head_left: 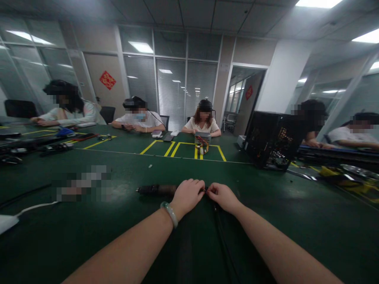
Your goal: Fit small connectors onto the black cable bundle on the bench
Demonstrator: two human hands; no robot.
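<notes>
A dark, slim electric screwdriver (158, 190) lies sideways on the green tabletop, its tip pointing left. My left hand (188, 196), with a pale bangle at the wrist, is wrapped around its right end. Close beside it, my right hand (224, 197) pinches the end of a black cable (220, 227) where it meets the tool. From there the cable runs down toward the near table edge. My fingers hide the joint between them, so I cannot tell whether the plug is fully in.
An open black computer case (274, 138) stands at right, near yellow and black parts (345, 179). A power supply (203, 138) with coloured wires sits across the table. Black cables (56, 148) lie at left. Several co-workers sit around the table.
</notes>
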